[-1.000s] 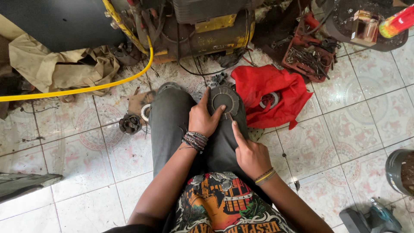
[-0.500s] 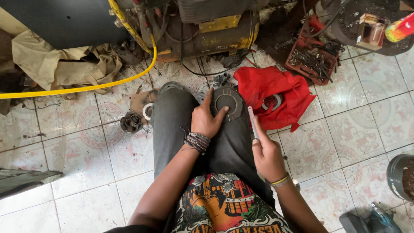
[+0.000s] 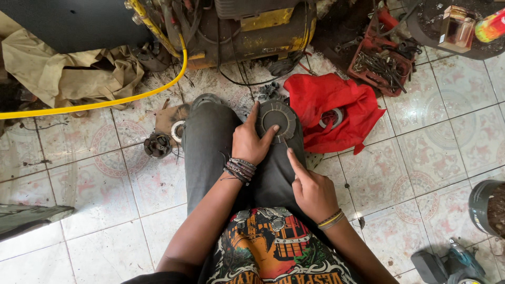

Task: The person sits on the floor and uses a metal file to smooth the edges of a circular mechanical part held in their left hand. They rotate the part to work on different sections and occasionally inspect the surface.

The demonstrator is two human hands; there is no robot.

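Note:
A dark round metal disc [image 3: 279,119] with a toothed rim rests on my right knee. My left hand [image 3: 251,141] holds it from the left, thumb up along its edge and fingers pressed on its face. My right hand [image 3: 311,188] lies lower on my thigh with the index finger stretched toward the disc's lower edge; it holds nothing. I sit on the tiled floor in grey trousers [image 3: 210,152].
A red cloth [image 3: 330,105] with a metal ring on it lies to the right of the knee. A yellow machine [image 3: 252,29], yellow hose [image 3: 100,104], red crate of parts [image 3: 381,60], small round parts [image 3: 158,144], a dark bucket [image 3: 486,208] and a power tool [image 3: 452,260] surround me.
My right hand swung out to the disc's right side, then came back down onto my thigh, index finger pointing at the disc. The left hand stayed on the disc.

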